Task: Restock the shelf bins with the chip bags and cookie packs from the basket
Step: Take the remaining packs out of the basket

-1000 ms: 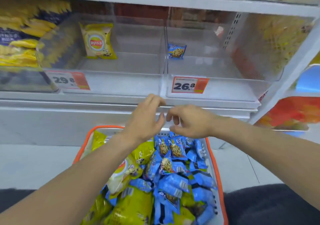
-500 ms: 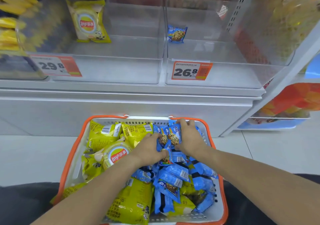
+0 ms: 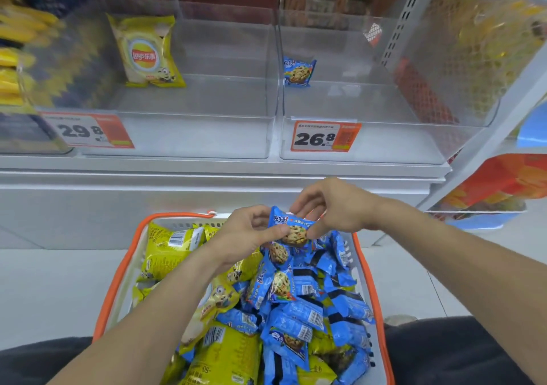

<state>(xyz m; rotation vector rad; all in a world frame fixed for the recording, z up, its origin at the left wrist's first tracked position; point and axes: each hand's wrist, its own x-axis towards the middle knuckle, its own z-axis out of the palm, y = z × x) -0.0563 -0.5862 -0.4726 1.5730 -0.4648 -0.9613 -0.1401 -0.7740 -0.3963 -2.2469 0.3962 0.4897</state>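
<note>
the far shelf [image 3: 222,168] holds two clear bins, nearly bare: the left bin [image 3: 189,136] has one chip bag [image 3: 146,51], the right bin [image 3: 384,142] one cookie pack [image 3: 298,71]. the near basket [image 3: 139,236] is heaped with both kinds, so most restocking seems left. above it, the left hand [image 3: 248,233] and right hand [image 3: 334,207] pinch a blue cookie pack [image 3: 291,226] between them, fingers clamped on its edges.
</note>
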